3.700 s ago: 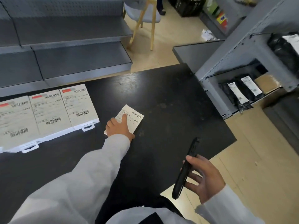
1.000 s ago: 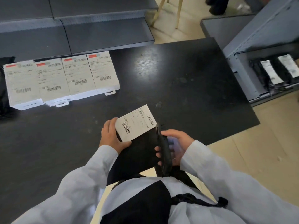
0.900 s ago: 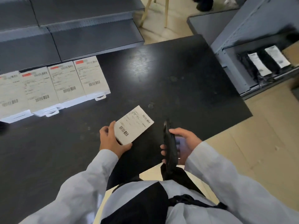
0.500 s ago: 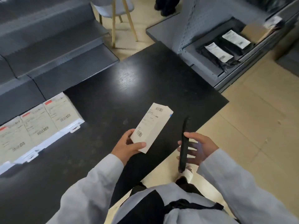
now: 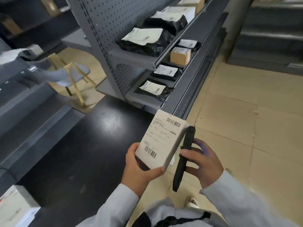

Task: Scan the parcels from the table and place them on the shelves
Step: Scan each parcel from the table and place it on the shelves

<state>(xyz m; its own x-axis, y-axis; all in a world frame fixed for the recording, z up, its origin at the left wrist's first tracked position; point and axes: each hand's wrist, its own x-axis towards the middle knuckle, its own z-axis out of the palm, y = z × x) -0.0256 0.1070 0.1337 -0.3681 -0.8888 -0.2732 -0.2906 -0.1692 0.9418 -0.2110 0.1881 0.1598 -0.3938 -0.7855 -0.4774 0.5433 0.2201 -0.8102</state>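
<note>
Swinging right since half a second ago, your view now takes in the grey pegboard shelves (image 5: 185, 89) up close, and the parcel (image 5: 161, 140) has come in beside the scanner (image 5: 184, 158). Your left hand (image 5: 141, 171) grips the parcel from below, thumb curled along its near edge, label and barcodes facing up, held in the air over the table's (image 5: 78, 153) right edge. Your right hand (image 5: 203, 164) wraps its fingers round the scanner, held upright just beside the parcel; whether they touch is hard to tell. Black table under your left arm, a glare spot on its top, and more white boxes (image 5: 14, 207) at its near left corner. Beige tiled floor (image 5: 237, 128) on the right. On the shelves lie black bags (image 5: 152, 89) with white labels and a brown carton (image 5: 180, 56). Further back stands a chair (image 5: 73, 79) with wooden legs, blurred.
</note>
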